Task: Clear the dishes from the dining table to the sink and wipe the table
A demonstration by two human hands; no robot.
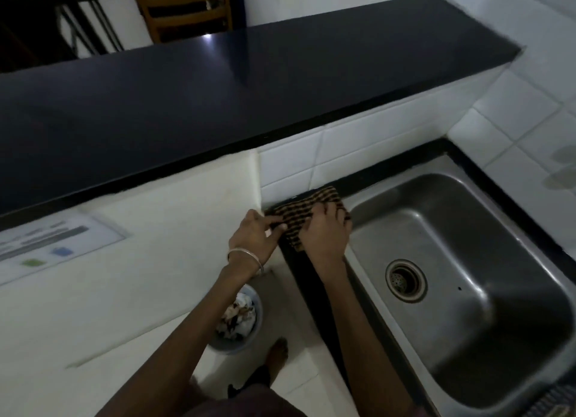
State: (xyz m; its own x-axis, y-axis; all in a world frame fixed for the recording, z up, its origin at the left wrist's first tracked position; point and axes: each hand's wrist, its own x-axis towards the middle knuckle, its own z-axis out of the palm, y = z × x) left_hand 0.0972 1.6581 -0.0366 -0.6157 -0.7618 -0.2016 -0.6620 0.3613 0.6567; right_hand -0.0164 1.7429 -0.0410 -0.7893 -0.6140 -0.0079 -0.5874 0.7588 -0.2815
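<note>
A brown and black checked cloth [307, 206] lies on the dark counter edge at the back left corner of the steel sink [514, 260]. My left hand [254, 236], with a bangle at the wrist, pinches the cloth's left side. My right hand [325, 232] presses down on its right part, fingers curled over the fabric. The sink basin holds no dishes, and its round drain [406, 280] shows.
A long black countertop [218, 86] runs across the back, above white tiles. A white appliance top [124, 260] is at left. On the floor below stands a bin [240, 320] with scraps beside my foot. A wooden chair [184, 8] stands beyond the counter.
</note>
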